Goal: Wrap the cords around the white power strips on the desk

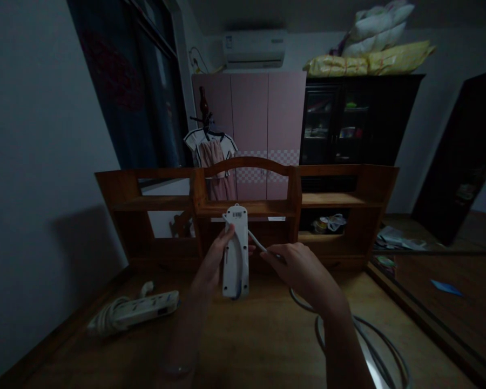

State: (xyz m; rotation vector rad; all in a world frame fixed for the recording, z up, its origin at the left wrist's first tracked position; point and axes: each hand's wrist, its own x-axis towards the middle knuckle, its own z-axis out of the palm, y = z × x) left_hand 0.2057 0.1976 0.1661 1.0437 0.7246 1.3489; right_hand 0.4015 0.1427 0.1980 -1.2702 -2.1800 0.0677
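A white power strip [229, 275] is held upright in front of me, its back with a barcode label and screws facing me. My left hand [214, 259] is closed around it, the thumb pressing on its left edge and fingertips showing behind the right edge. A length of its cord runs lengthwise over the back. From the right side the cord [256, 241] stretches to my right hand [294, 265], which pinches it between thumb and fingers. Loose loops of cable [383, 337] lie on the wooden surface under my right forearm.
Another power strip [149, 307], wrapped in its own cord, lies at the left. A wooden shelf unit [247, 208] stands along the far edge. Several papers [400, 239] lie beyond the raised edge at the right.
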